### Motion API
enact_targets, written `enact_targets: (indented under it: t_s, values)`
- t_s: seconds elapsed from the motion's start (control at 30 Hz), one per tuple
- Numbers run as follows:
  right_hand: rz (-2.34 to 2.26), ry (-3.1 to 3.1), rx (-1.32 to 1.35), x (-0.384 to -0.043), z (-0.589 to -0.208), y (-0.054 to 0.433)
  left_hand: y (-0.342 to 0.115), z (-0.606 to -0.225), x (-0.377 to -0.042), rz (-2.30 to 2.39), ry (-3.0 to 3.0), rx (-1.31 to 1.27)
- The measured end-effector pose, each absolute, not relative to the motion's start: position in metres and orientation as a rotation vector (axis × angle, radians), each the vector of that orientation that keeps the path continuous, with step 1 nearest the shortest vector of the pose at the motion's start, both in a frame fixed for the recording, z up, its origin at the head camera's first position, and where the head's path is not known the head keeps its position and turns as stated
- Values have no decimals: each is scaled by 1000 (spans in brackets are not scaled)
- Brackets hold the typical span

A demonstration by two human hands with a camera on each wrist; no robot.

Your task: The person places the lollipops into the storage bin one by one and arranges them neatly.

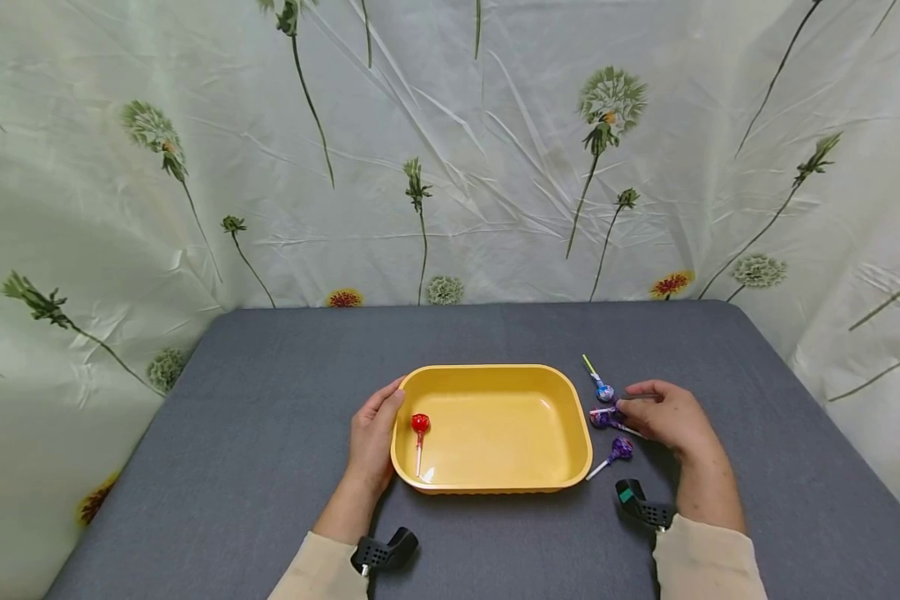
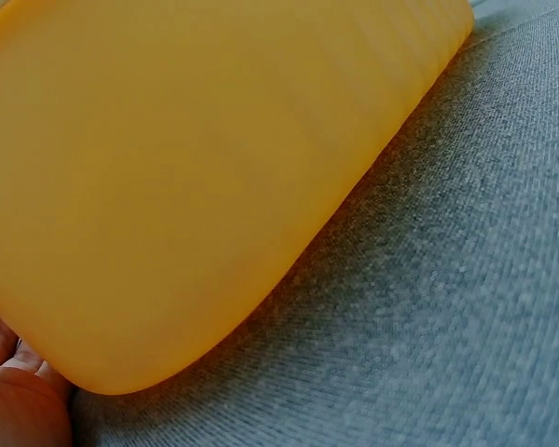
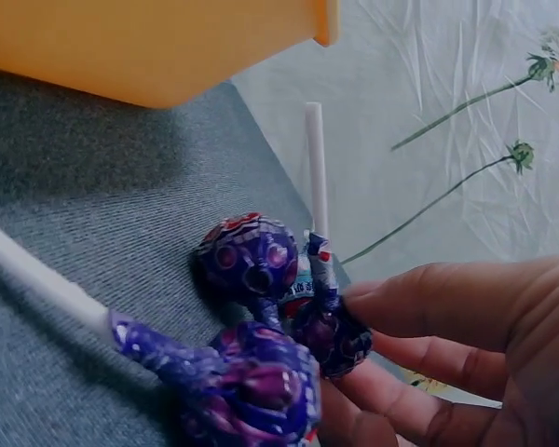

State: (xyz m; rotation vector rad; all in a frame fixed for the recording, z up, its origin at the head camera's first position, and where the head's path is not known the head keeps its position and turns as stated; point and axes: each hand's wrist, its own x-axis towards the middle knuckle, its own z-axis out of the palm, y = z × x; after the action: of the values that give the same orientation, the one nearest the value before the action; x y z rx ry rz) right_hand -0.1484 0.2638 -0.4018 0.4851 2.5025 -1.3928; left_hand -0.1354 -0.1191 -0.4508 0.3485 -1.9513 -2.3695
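My left hand (image 1: 372,440) grips the left end of a yellow tray (image 1: 498,429), thumb at the rim and fingers along the outer wall. In the tray, a red lollipop (image 1: 420,423) lies near the left side, its white stick toward me. To the tray's right, my right hand (image 1: 673,418) pinches a purple-wrapped lollipop (image 3: 331,337) by its head, the white stick upright in the right wrist view. Close by lie another purple lollipop (image 3: 250,256), a nearer purple lollipop (image 1: 621,448) and a blue lollipop (image 1: 604,392) with a yellow-green stick.
A dark grey cloth (image 1: 300,367) covers the table. Behind it hangs a pale curtain (image 1: 495,167) printed with dandelions. Black wrist cameras sit at both cuffs, the right camera (image 1: 645,504) near the closest purple lollipop.
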Motion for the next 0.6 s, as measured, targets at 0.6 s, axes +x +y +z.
enact_targets:
  t_s: [0.6]
  values:
    - [-1419,2599,560,-150,-398,258,-118,-451,-136,-2350,-1968,360]
